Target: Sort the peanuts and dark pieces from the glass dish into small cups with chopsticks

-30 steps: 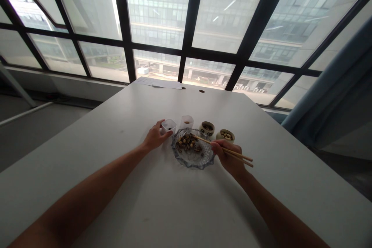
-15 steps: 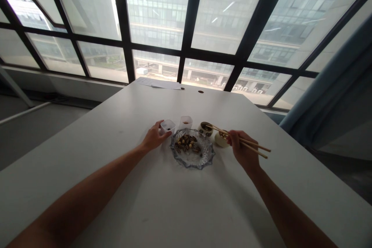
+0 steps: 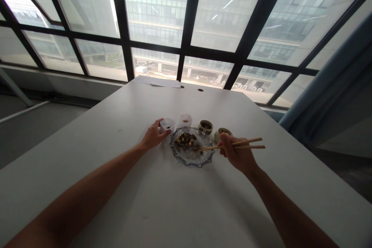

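Note:
My right hand [image 3: 236, 155] grips a pair of wooden chopsticks [image 3: 247, 144] whose tips reach into a scalloped glass plate [image 3: 192, 157] holding mixed seeds and nuts [image 3: 185, 141]. My left hand [image 3: 153, 136] curls round a small white square cup [image 3: 167, 124] just left of the plate. Behind the plate stand a second white cup [image 3: 185, 120], a dark-patterned ceramic cup [image 3: 205, 126] and another ceramic cup [image 3: 221, 133], the last partly hidden by my right hand.
Everything sits on a large white table [image 3: 162, 197] with two small holes near its far edge. Sheets of paper [image 3: 158, 81] lie at the far end. Beyond is a big dark-framed window [image 3: 186, 27]; a blue curtain [image 3: 334, 85] hangs at right.
My right hand swung the chopstick tips from the plate to the dark ceramic cup, then back down into the plate. My left hand stayed on the white cup.

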The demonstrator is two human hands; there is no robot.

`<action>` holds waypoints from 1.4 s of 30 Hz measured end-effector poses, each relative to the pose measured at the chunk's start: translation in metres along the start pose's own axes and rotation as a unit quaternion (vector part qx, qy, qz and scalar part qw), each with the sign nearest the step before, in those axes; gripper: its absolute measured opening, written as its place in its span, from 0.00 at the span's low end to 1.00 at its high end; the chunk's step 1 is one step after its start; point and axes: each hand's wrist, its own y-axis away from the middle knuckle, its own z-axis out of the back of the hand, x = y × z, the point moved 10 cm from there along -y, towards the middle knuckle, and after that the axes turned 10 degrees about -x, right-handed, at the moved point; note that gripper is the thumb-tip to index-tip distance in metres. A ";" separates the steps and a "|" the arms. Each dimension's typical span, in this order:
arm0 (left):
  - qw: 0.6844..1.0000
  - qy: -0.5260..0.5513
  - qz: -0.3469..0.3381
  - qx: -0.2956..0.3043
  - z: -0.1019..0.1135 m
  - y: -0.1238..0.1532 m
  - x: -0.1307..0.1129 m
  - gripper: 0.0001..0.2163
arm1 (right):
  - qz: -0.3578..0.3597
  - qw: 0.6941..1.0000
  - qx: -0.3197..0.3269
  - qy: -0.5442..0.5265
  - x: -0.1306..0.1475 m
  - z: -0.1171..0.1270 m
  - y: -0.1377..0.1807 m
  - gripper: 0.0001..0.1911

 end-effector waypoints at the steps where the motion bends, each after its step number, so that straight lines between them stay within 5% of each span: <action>1: 1.000 -0.001 0.001 0.001 0.000 0.000 0.001 0.35 | 0.013 1.000 0.013 0.005 0.002 -0.005 0.001 0.29; 4: 1.000 0.002 0.005 0.004 -0.001 0.000 0.002 0.36 | 0.045 0.999 0.022 0.019 0.006 -0.011 0.001 0.26; 10: 1.000 0.005 0.006 0.008 -0.001 0.001 0.001 0.36 | 0.005 0.999 -0.045 0.007 0.004 0.017 -0.005 0.30; 18: 1.000 -0.005 0.011 0.013 0.000 0.001 -0.001 0.36 | 0.071 0.991 0.080 0.086 0.033 0.002 0.001 0.32; 42: 1.000 -0.011 0.010 0.014 -0.001 0.001 0.000 0.35 | 0.037 0.995 0.071 0.056 0.017 0.003 -0.003 0.31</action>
